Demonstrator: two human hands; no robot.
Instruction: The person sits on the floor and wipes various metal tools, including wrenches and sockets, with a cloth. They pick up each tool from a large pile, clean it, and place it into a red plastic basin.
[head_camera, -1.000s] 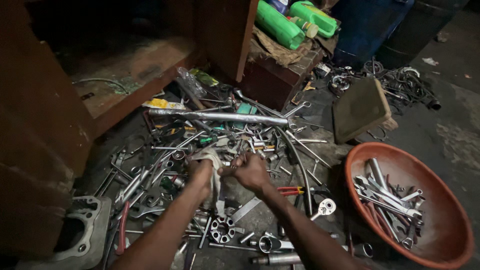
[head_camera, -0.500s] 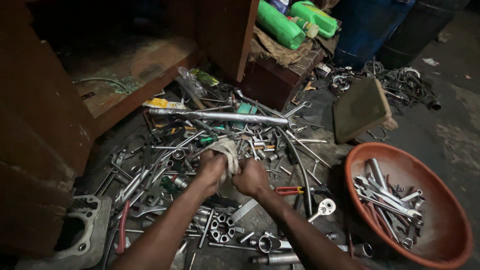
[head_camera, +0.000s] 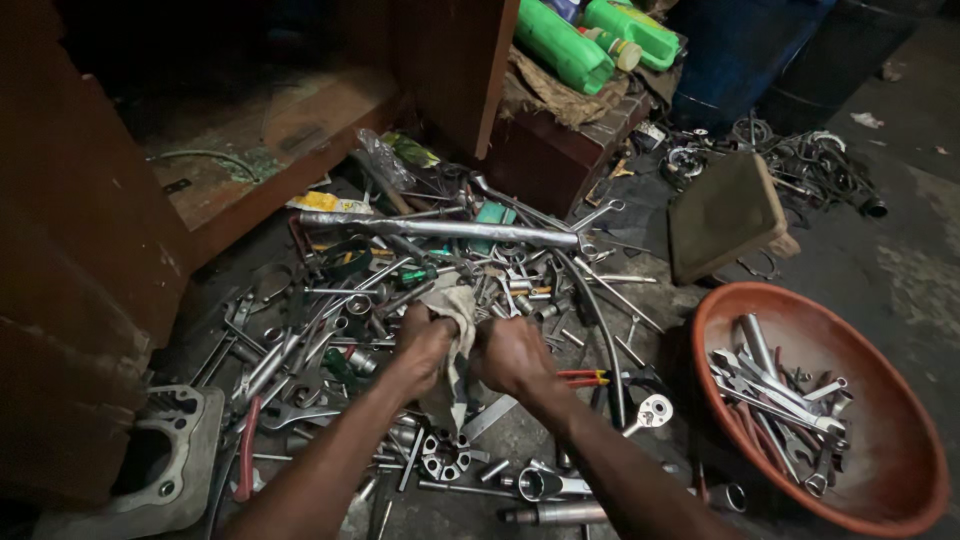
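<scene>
Both hands, left hand and right hand, clamp a dirty rag mid-frame; few wrenches fill the orange bowl lower right, the floor pile remains unsorted.

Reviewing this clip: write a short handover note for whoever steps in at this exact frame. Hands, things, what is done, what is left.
Left hand: closed on a pale rag.
Right hand: also gripping the rag, close beside the left; whatever is wrapped inside is hidden.
Both hands are over a heap of loose tools on the floor, a long metal pipe lying across its far side.
Done: several wrenches lie in the orange basin to the right.
Left: most spanners and sockets are on the floor, unsorted.
</scene>
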